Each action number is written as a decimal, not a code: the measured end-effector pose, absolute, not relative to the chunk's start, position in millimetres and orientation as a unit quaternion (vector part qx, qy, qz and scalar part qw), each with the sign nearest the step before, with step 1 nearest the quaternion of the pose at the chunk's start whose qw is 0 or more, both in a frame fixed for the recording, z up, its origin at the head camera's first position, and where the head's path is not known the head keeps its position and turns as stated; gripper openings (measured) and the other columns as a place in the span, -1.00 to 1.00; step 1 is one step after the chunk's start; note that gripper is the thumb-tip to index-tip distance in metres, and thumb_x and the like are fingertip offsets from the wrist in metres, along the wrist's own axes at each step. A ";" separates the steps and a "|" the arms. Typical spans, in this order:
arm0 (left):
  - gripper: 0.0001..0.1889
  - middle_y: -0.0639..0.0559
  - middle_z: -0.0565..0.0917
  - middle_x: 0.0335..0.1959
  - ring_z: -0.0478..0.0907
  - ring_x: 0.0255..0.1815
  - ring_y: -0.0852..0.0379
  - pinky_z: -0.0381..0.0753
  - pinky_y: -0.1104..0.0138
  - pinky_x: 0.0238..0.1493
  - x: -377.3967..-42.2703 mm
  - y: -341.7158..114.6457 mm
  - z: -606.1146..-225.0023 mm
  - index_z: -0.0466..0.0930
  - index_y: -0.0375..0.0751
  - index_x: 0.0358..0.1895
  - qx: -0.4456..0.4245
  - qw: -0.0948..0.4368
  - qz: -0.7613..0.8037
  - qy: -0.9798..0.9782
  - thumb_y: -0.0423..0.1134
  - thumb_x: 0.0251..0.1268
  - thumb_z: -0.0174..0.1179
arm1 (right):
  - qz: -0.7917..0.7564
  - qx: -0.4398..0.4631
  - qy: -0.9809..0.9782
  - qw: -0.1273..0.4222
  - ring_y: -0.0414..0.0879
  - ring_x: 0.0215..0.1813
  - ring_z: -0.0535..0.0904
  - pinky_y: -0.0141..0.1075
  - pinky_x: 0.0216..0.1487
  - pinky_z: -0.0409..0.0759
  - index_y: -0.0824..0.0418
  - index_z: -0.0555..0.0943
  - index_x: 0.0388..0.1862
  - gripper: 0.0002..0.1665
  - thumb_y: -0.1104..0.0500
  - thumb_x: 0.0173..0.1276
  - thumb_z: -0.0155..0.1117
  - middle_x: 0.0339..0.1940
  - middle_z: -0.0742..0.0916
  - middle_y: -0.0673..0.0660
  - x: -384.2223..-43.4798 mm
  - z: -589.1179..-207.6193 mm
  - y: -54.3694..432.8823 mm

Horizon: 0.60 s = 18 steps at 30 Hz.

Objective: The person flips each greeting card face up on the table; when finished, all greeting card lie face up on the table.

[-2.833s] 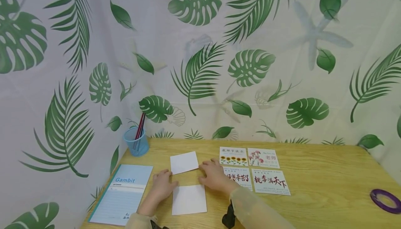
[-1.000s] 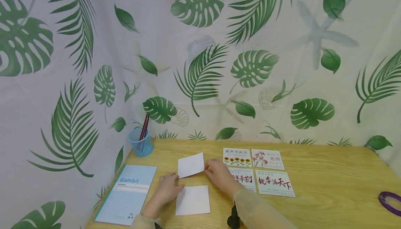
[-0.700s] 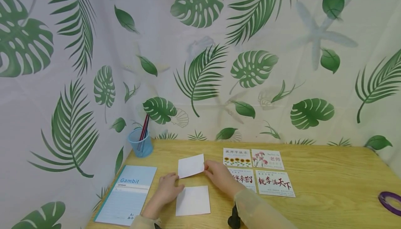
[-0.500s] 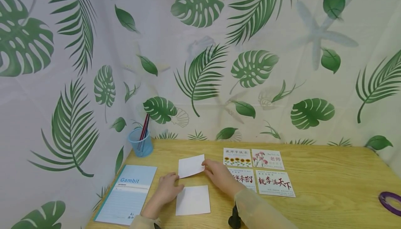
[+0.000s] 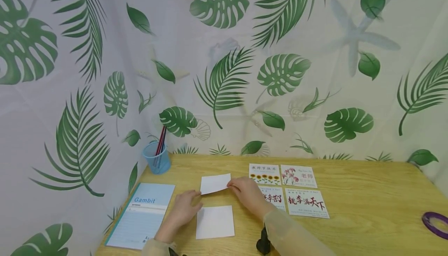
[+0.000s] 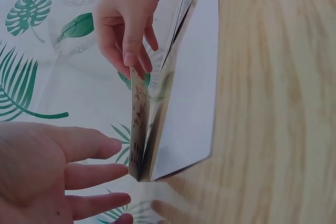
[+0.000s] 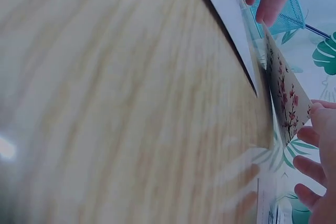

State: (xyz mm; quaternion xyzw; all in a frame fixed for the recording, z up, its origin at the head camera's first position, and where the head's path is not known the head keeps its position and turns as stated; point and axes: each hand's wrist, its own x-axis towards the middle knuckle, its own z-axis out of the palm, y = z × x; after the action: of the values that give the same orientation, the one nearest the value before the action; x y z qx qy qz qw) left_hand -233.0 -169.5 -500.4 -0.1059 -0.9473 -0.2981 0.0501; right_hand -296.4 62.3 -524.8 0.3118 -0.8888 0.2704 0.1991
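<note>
In the head view, a small card (image 5: 215, 183) shows its blank white side above the table, tilted. My right hand (image 5: 249, 194) pinches its right edge between thumb and fingers. My left hand (image 5: 184, 208) is at its left corner, and in the left wrist view straight fingers (image 6: 100, 174) touch that corner. The card's underside (image 7: 286, 95) carries pink flowers on stems in the right wrist view. A second blank white card (image 5: 215, 222) lies flat on the table nearer to me. Several printed cards (image 5: 307, 203) with Chinese writing lie right of my right hand, which partly covers one.
A blue notebook (image 5: 141, 215) marked Gambit lies at the left. Behind it stands a blue mesh cup (image 5: 156, 158) holding pencils (image 5: 161, 141). A purple tape roll (image 5: 428, 225) rests near the right edge. Leaf-patterned cloth (image 5: 224, 73) rises behind the table (image 5: 367, 205).
The blank-side-up card has shifted slightly right and turned a little, its near edge now more level. My right hand has moved slightly right with it. The other cards lie as before.
</note>
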 end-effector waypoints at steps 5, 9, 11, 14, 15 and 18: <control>-0.68 -0.35 0.67 0.05 0.56 0.15 -0.34 0.50 -0.14 0.20 -236.1 -170.1 -501.0 0.63 -0.41 0.04 -0.096 0.071 -0.328 -0.937 -0.40 0.21 0.25 | 0.307 0.282 -0.893 0.168 -0.01 -0.13 0.70 -0.11 -0.02 0.66 0.12 0.72 -0.23 -0.92 0.25 0.34 0.32 -0.23 0.81 0.05 -296.9 -522.7 63.1; -0.72 -0.29 0.69 0.06 0.57 0.16 -0.29 0.59 -0.06 0.11 -236.8 -169.0 -502.0 0.65 -0.32 0.00 -0.066 0.075 -0.366 -0.925 -0.40 0.21 0.26 | 0.334 0.266 -0.892 0.148 -0.01 -0.10 0.71 -0.11 -0.01 0.67 0.12 0.72 -0.21 -0.91 0.23 0.37 0.30 -0.21 0.80 0.05 -296.3 -521.4 63.1; -0.75 -0.27 0.70 0.04 0.59 0.15 -0.27 0.61 -0.04 0.08 -237.3 -168.1 -501.9 0.67 -0.29 -0.02 -0.058 0.081 -0.368 -0.924 -0.38 0.23 0.26 | 0.345 0.259 -0.890 0.148 -0.01 -0.10 0.71 -0.11 -0.02 0.67 0.13 0.72 -0.21 -0.91 0.24 0.36 0.30 -0.21 0.80 0.06 -296.1 -520.8 63.0; -0.80 -0.22 0.72 0.02 0.62 0.10 -0.21 0.63 0.01 0.01 -238.3 -166.4 -501.3 0.69 -0.25 -0.06 -0.041 0.083 -0.372 -0.924 -0.34 0.27 0.26 | 0.357 0.252 -0.885 0.159 -0.01 -0.11 0.72 -0.10 -0.04 0.68 0.13 0.72 -0.24 -0.93 0.26 0.34 0.32 -0.23 0.81 0.06 -295.9 -520.0 62.8; -0.81 -0.20 0.73 0.01 0.63 0.08 -0.19 0.65 0.03 -0.01 -238.8 -165.9 -500.9 0.70 -0.24 -0.07 -0.038 0.085 -0.372 -0.924 -0.32 0.29 0.25 | 0.358 0.250 -0.884 0.165 -0.01 -0.12 0.73 -0.10 -0.04 0.68 0.13 0.72 -0.25 -0.93 0.27 0.33 0.33 -0.23 0.81 0.07 -295.8 -519.8 62.7; -0.85 -0.16 0.76 -0.05 0.66 0.02 -0.14 0.66 0.06 -0.08 -240.3 -164.5 -498.9 0.72 -0.21 -0.12 -0.028 0.097 -0.375 -0.922 -0.30 0.31 0.25 | 0.372 0.241 -0.880 0.168 0.00 -0.11 0.73 -0.10 -0.04 0.67 0.12 0.73 -0.26 -0.92 0.27 0.32 0.33 -0.24 0.81 0.06 -295.0 -518.9 63.2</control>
State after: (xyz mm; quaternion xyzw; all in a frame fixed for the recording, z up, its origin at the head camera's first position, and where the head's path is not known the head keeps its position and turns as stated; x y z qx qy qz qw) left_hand -240.3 -164.5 -498.9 -0.0275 -0.9216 -0.3748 0.0974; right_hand -295.0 63.2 -518.9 0.2407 -0.8805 0.3720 0.1685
